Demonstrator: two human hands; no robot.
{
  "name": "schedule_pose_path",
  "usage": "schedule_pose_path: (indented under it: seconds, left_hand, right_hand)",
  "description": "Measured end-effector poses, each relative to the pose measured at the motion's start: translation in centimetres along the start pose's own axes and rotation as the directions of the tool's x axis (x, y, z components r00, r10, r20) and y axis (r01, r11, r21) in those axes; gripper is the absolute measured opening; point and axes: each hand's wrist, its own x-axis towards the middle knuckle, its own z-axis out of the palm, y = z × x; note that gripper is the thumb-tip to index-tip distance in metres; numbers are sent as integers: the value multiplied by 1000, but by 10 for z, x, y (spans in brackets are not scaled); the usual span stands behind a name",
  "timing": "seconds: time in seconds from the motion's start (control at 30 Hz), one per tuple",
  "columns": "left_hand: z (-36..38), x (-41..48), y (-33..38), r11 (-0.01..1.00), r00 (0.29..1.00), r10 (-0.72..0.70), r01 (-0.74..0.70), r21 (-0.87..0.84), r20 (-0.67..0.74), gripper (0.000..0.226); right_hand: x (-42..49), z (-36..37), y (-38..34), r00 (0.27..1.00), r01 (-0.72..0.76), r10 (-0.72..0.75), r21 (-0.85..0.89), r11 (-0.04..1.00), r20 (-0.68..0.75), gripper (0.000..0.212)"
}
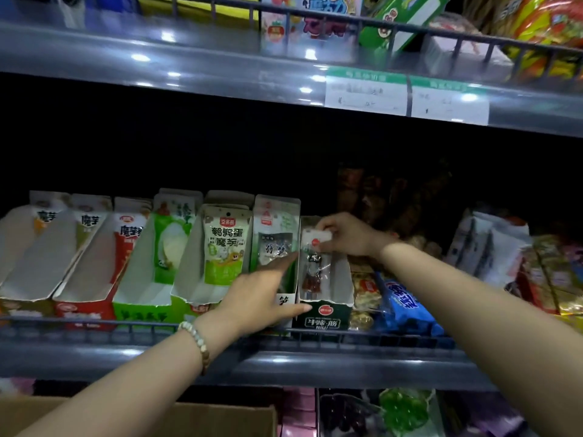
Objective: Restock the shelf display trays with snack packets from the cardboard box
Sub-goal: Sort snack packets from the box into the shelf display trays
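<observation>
Cardboard box [227,417]: below-left of dark green tray [326,313]. Left grip [262,294]: fingers straight, apart, pressed vs tray's left front corner, thumb on front. Snack packet [312,266]: upright inside tray, approx mid. Right grip [344,236]: above tray's rear, fingertips clamped on packet top.

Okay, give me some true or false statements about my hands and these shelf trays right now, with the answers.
1. The right hand pinches the top of a clear packet standing in the dark green tray. True.
2. The bead bracelet is on the right wrist. False: it is on the left wrist.
3. The left hand holds a packet. False: it holds nothing; its straight thumb touches the dark green tray's front.
4. A cardboard box shows below the shelf, at lower left. True.
</observation>
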Motion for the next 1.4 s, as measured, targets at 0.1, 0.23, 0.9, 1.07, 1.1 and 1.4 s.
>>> schedule_pose_path:
  seconds: [0.1,0.23,0.9,1.07,1.1,1.4]
  left_hand:
    - [3,0,-2,1000,999,8,-9,-4,-35,93]
    - [4,-1,-2,1000,999,14,-13,12,-52,91]
    - [-18,-37,5,997,994,5,-13,-71,-107,81]
    - [-34,-77,-6,996,995,3,-11,-90,-99,89]
    - [-36,-87,-10,996,995,-2,-6,-85,-96,94]
    - [-24,-201,-72,988,989,-140,136,-74,-44,109]
  right_hand:
    - [10,14,15,996,39,-51,-149,988,-73,21]
    - [8,19,21,995,49,-66,-222,974,-71,47]
    - [-65,11,-14,982,13,-37,-131,991,-187,61]
    - [-110,16,-48,973,8,-40,-137,991,-229,59]
    - [-119,21,-57,971,41,-66,-113,993,-231,60]
    - [-182,118,-104,995,98,-98,18,995,-28,57]
